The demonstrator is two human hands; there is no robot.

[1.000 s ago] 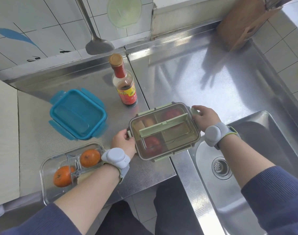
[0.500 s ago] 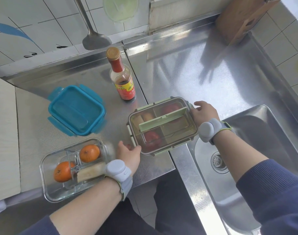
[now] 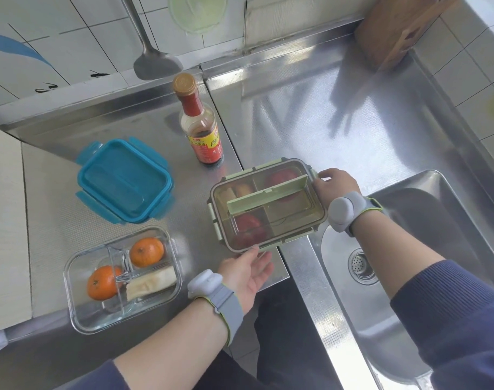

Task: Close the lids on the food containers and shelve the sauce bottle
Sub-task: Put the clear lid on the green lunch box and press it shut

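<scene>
A green-rimmed food container [image 3: 293, 220] with a clear lid on it sits at the counter's front edge beside the sink. My right hand [image 3: 334, 185] presses on its right end clasp. My left hand [image 3: 248, 273] is under its near edge, fingers spread, touching the front clasp. An open glass container [image 3: 79, 311] with two oranges and a pale food piece stands at the front left. Its blue lid [image 3: 124, 181] lies flat behind it. The sauce bottle [image 3: 202, 128], dark liquid with red label, stands upright behind the green container.
The steel sink [image 3: 437, 249] lies to the right. A metal spatula [image 3: 155, 63] hangs on the tiled wall at the back. A wooden knife block [image 3: 403, 26] stands at the back right. A pale board [image 3: 4, 220] lies at the left.
My left hand has moved from the container's left end round to its near edge. My right hand stays at the right end. The view has shifted slightly.
</scene>
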